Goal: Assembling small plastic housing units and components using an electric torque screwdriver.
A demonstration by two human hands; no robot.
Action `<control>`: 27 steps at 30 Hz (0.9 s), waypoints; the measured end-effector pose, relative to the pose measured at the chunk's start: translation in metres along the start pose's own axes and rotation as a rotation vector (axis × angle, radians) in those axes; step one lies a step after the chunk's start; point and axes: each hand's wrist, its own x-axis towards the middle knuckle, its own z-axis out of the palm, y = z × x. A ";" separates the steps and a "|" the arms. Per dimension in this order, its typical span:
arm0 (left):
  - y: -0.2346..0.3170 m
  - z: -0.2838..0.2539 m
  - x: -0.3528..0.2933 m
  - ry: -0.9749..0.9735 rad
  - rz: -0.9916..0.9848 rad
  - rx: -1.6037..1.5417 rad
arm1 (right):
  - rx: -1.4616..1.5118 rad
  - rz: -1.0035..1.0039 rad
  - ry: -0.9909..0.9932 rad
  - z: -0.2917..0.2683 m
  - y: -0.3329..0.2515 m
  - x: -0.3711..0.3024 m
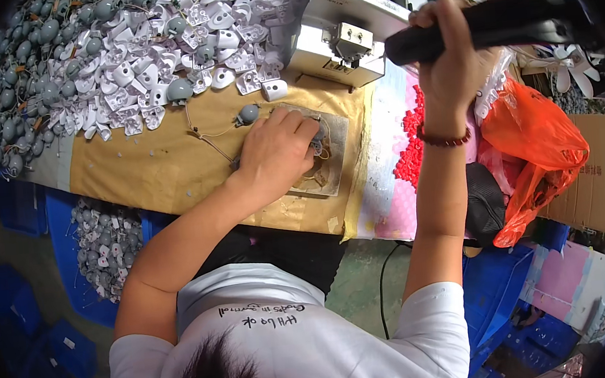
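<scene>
My left hand (277, 151) rests on a square board (339, 149) on the bench, its fingers curled over a small grey plastic part (320, 142); most of that part is hidden beneath them. Thin wire loops show on the board beside the fingertips. Raised at the right, my right hand (443, 59) is closed around a thick black elongated tool (498, 24), whose exact kind I cannot make out. Just past my left hand lies a grey bulb-shaped piece (247, 114), with a thin wire (211, 134) nearby.
White plastic shells (139, 77) and wired grey pieces (11, 108) are heaped at the far left. A white machine (346, 32) stands at the back. Small red parts (412, 138), an orange plastic bag (537, 130) and a cardboard box (592, 175) lie rightward. Below left is a blue bin (69, 262).
</scene>
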 end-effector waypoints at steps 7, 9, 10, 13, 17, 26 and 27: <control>-0.002 0.000 0.000 -0.035 -0.029 0.004 | -0.225 0.296 -0.001 0.032 0.044 -0.019; -0.002 -0.001 -0.001 -0.040 -0.035 -0.002 | -0.216 0.397 0.012 0.037 0.044 -0.019; -0.003 0.000 -0.001 -0.044 -0.038 -0.004 | -0.220 0.347 -0.057 0.032 0.044 -0.018; -0.004 0.002 -0.001 0.035 0.003 0.010 | -0.215 0.315 -0.143 0.019 0.032 -0.027; -0.007 0.003 -0.004 -0.003 0.010 -0.036 | -0.127 0.355 -0.184 0.031 -0.007 -0.067; -0.005 0.003 -0.003 0.015 -0.008 -0.042 | -0.057 0.280 -0.148 0.032 -0.009 -0.106; -0.004 0.003 -0.003 0.007 -0.013 -0.041 | -0.068 0.286 -0.152 0.030 -0.008 -0.107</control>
